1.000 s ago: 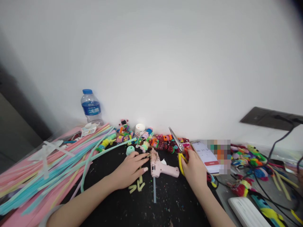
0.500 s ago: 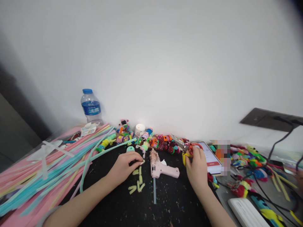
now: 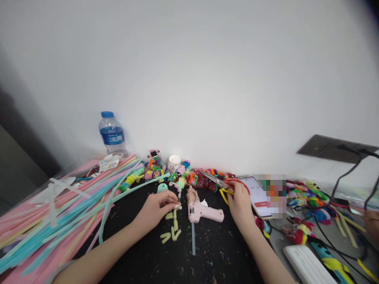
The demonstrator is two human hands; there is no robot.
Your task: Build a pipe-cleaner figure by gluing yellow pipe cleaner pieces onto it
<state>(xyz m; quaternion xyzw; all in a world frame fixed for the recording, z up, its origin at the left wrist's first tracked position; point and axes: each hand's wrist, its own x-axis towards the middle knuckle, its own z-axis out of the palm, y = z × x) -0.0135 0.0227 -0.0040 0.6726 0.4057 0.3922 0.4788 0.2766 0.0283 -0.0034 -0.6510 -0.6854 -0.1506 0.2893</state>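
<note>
My left hand (image 3: 162,206) pinches a short pale-yellow piece of pipe cleaner (image 3: 178,206) between thumb and fingertips. Just below it, several more cut pale-yellow pieces (image 3: 175,232) lie on the black mat (image 3: 166,264). In my right hand (image 3: 240,203) is a pair of scissors (image 3: 217,181), red at the handle, with blades pointing up and left. A yellow curved part shows under these fingers; I cannot tell whether it belongs to the handle. Between my hands lies a pink glue gun (image 3: 209,213) with a glue stick (image 3: 193,238) in its back end.
Long pastel pipe cleaners (image 3: 68,209) cover the left side. Colourful pipe-cleaner figures (image 3: 204,182) line the wall, with a paper cup (image 3: 174,162) and a water bottle (image 3: 112,136). At right are a phone (image 3: 257,197), cables (image 3: 325,236), a white device (image 3: 308,264) and another person's hand (image 3: 371,223).
My right hand has moved a little left with the scissors, whose blades now reach further left. The phone screen is less covered. My left hand stays nearly in place.
</note>
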